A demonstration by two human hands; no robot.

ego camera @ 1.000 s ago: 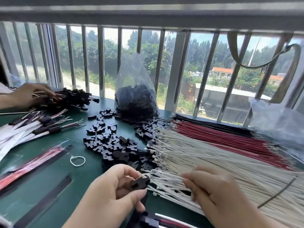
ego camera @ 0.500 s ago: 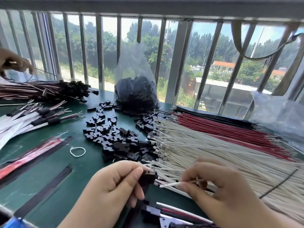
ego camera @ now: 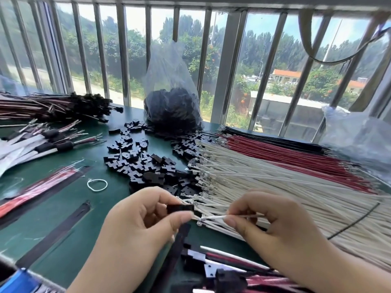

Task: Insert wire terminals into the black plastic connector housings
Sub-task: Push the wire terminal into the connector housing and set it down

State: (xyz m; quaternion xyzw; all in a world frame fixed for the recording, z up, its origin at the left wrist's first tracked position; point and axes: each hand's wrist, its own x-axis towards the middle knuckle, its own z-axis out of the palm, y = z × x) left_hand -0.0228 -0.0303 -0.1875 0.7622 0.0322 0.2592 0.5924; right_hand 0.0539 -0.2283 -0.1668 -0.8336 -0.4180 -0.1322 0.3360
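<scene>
Pinched between thumb and fingers of the left hand (ego camera: 146, 220) is a black housing (ego camera: 181, 208), held just above the green table (ego camera: 63, 218). Right hand (ego camera: 273, 227) pinches a white wire (ego camera: 215, 217), whose metal terminal points at the housing's edge, about touching it. Loose housings (ego camera: 146, 163) lie heaped behind the hands, beside the spread of white wires (ego camera: 285, 191) and red wires (ego camera: 296, 157). A clear bag (ego camera: 171, 98) of housings stands by the window bars (ego camera: 224, 81).

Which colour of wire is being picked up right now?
A white wire, pinched in the right hand and aimed at the black housing held by the left hand. The red wires and black wires lie untouched farther back.
</scene>
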